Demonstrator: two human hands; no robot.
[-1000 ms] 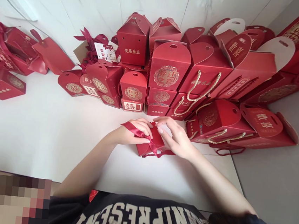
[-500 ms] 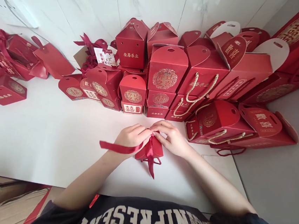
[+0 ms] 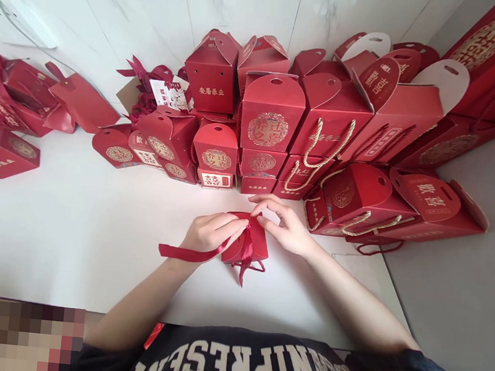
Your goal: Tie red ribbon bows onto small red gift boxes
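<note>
1. Nearest, at the lower edge: dark shirt (image 3: 230, 364) with large pale letters.
2. Small red box (image 3: 260, 242): stands on the table (image 3: 94, 229), directly in front of the body, between both hands.
3. Red satin ribbon (image 3: 246, 256): gathers at the top of the box, hangs down at its near side with one end, and stretches to the left below the wrist with the other.
4. Left hand (image 3: 210, 232): keeps thumb and fingertips pressed together on the ribbon, at the top of the box.
5. Right hand (image 3: 285, 227): holds fingers bent and thumb apart from them, over the far right side of the box; cannot tell whether touching it.
6. Farther, at the left edge: pile of red boxes (image 3: 15, 166) with ribbons.
7. Behind the hands, toward the right: stacked red gift boxes (image 3: 272, 115), some with rope handles.
8. Farthest: pale veined wall (image 3: 238, 4).
</note>
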